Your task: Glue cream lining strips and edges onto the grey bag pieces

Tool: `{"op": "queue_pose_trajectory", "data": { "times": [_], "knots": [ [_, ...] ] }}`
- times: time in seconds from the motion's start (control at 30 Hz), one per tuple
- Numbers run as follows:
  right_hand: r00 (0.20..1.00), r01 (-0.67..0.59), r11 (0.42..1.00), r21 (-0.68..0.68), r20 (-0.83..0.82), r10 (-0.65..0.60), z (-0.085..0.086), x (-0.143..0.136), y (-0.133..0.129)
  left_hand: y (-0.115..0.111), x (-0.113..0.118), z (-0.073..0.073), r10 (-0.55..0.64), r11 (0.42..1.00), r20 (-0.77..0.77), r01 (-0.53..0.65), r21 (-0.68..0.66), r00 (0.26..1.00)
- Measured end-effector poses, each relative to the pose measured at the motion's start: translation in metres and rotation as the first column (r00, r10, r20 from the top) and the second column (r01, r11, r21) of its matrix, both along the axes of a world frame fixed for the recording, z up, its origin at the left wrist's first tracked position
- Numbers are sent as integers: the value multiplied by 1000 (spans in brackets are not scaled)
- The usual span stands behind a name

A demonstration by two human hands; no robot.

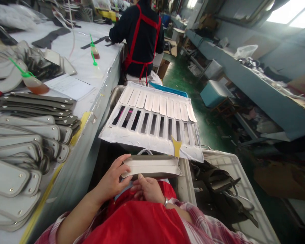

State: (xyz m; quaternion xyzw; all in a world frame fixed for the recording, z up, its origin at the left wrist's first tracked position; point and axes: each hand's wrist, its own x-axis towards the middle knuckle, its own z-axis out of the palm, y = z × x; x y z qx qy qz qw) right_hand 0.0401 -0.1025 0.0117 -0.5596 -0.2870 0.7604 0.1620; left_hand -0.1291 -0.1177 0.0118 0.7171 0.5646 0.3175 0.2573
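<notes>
So the long, boxy grey-and-cream leather-looking piece (154, 166) sits crosswise right at both hands, long axis left-to-right, with the left hand (118, 176) gripping its left end, the right hand (149, 189) seemingly pinching its near edge, and the right end untouched.

We see rectangular windows (291, 13) glaring white, set high in a pale grey wall (289, 44) on the right. Below them, a long blue-grey workbench (264, 108) runs beside a glossy dark-green floor (185, 78), and on our left stands a long white-topped table (78, 69).
</notes>
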Motion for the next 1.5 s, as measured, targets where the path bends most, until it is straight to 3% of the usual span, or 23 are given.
{"op": "queue_pose_trajectory", "data": {
  "times": [0.27, 0.47, 0.63, 0.7, 0.8, 0.87, 0.93, 1.0, 1.03, 1.07, 1.1, 1.2, 1.3, 1.5],
  "knots": [
    [999, -25, 998, -49, 18, 26, -6, -19, -4, -4, -6, 14, -27, 999, -33, 25, -45, 999],
    [996, -90, 996, -28, -18, 89, -10, -37, -9, -7, -8, 17, -5, 998, 22, 6, -68, 1000],
    [974, -185, 980, -75, -148, 173, -11, -37, -9, -12, -8, 19, 17, 999, 15, -16, -38, 1000],
    [911, -333, 941, -57, -278, 305, -1, -14, -7, -15, -5, 21, -6, 1000, -63, 6, -8, 998],
    [796, -449, 884, 128, -393, 461, 22, 49, -2, -15, 4, 19, -43, 995, -281, 67, 77, 959],
    [844, -354, 917, 186, -359, 399, 34, 100, 2, -8, 18, 14, -61, 981, -409, 130, 143, 911],
    [949, -175, 962, 210, -226, 222, 35, 147, 12, 3, 39, 6, -102, 967, -477, 201, 160, 873],
    [994, -57, 941, 332, 106, 23, 25, 183, 31, 17, 68, -2, -169, 957, -511, 265, 121, 843],
    [945, -97, 909, 406, 323, -44, 16, 195, 45, 23, 84, -6, -196, 955, -525, 283, 91, 829],
    [842, -189, 870, 456, 531, -95, 5, 204, 59, 28, 98, -9, -213, 956, -538, 288, 58, 816],
    [775, -235, 848, 475, 618, -131, -6, 208, 75, 33, 112, -11, -223, 959, -549, 283, 26, 805],
    [647, -317, 814, 487, 739, -190, -38, 205, 120, 41, 141, -13, -237, 967, -572, 250, -58, 786],
    [540, -366, 836, 410, 825, -168, -65, 192, 153, 45, 153, -8, -295, 955, -578, 232, -183, 761],
    [455, -377, 889, 258, 888, -64, -100, 190, 177, 56, 166, 7, -384, 909, -603, 173, -379, 699]
  ]
}}
